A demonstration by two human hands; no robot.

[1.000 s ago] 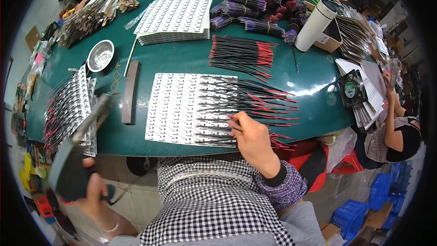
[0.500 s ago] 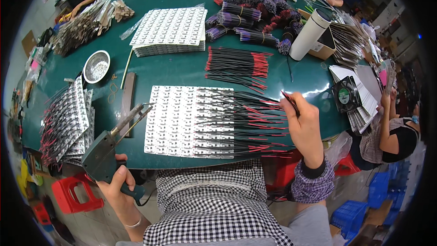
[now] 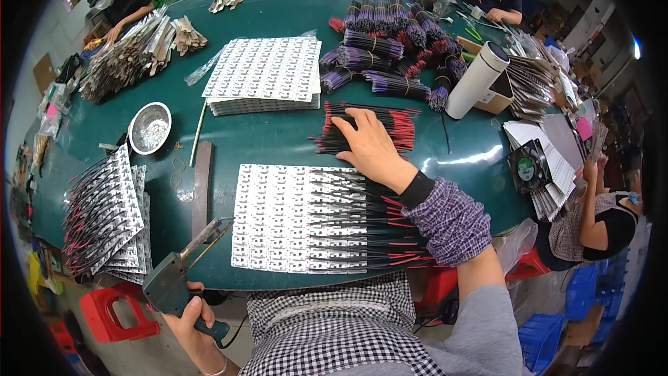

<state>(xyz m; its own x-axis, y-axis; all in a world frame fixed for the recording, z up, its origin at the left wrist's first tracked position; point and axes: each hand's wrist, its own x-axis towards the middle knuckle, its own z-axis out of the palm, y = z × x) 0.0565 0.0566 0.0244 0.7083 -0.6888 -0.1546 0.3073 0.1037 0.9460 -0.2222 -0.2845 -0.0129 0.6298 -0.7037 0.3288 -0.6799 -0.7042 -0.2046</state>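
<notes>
My left hand (image 3: 193,320) is closed round the grip of a dark green soldering gun (image 3: 167,284). The gun's tip points up and right, close to the left edge of a white circuit board panel (image 3: 271,216). Black wires with red ends (image 3: 396,231) lie in rows over the panel's right part and stick out past its edge. Farther back, my right hand (image 3: 372,146) rests over a loose pile of black and red wires (image 3: 402,125), its fingers spread. My forearm covers some of the wire ends on the panel's right.
A stack of white panels (image 3: 264,73), bundled purple-black wires (image 3: 372,63) and a white flask (image 3: 477,80) stand at the back. To the left are a metal bowl (image 3: 150,129), a grey bar (image 3: 202,188) and wired panels (image 3: 115,219). A fan (image 3: 529,166) sits right. Other people work around the table.
My right hand has gone from the panel's right side, where it pinched a wire, to the loose wire pile, and its fingers have spread. The soldering gun has moved lower in the view.
</notes>
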